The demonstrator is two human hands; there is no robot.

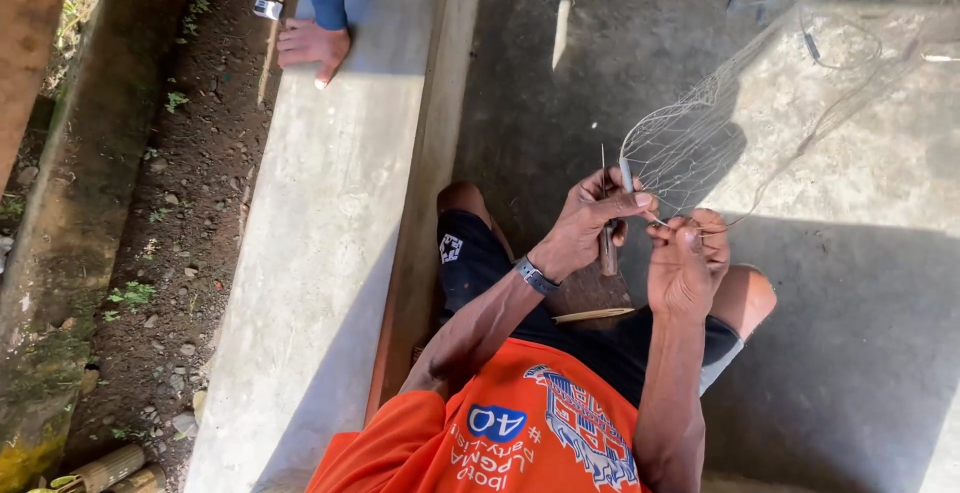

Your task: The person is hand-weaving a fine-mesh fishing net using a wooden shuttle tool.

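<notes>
We sit on a grey concrete floor (620, 43), half in shade, with a sunlit patch on the far right. A pale net (800, 63) trails across that floor from the upper right, its mesh spread loosely over the lit part, with a few dark weights on its line. A thin pale sliver (561, 33) lies on the shaded part. Beside us on the left runs a raised concrete ledge (320, 253), bare along most of its length; another person's foot (312, 48) rests on its far end. Beyond the ledge lies a strip of brown dirt (170, 213) with pebbles and small weeds, where a small shiny object (268, 8) sits.
</notes>
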